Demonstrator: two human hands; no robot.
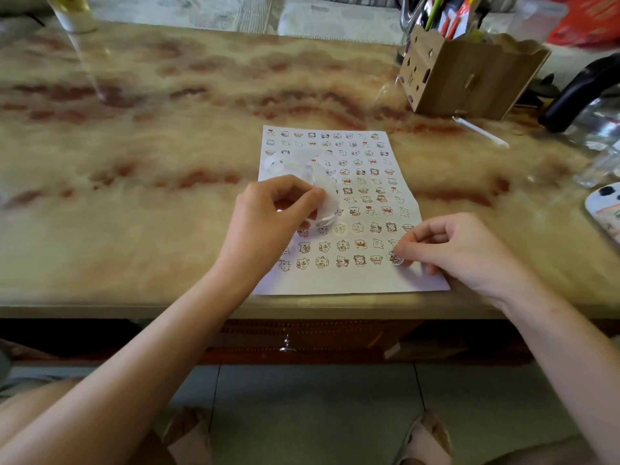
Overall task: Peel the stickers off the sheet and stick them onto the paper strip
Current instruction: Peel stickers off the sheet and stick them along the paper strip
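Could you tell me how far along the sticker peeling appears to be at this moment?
Early on. A couple of spots on the sticker sheet look empty. The left hand holds the curled paper strip; the right hand is picking at a sticker in the bottom row. Most stickers remain on the sheet.

Sticker sheet (362, 182) on table (151, 129), box (469, 75) behind.

no readable text, only tiny cartoon pictures on the sticker sheet (369, 182)
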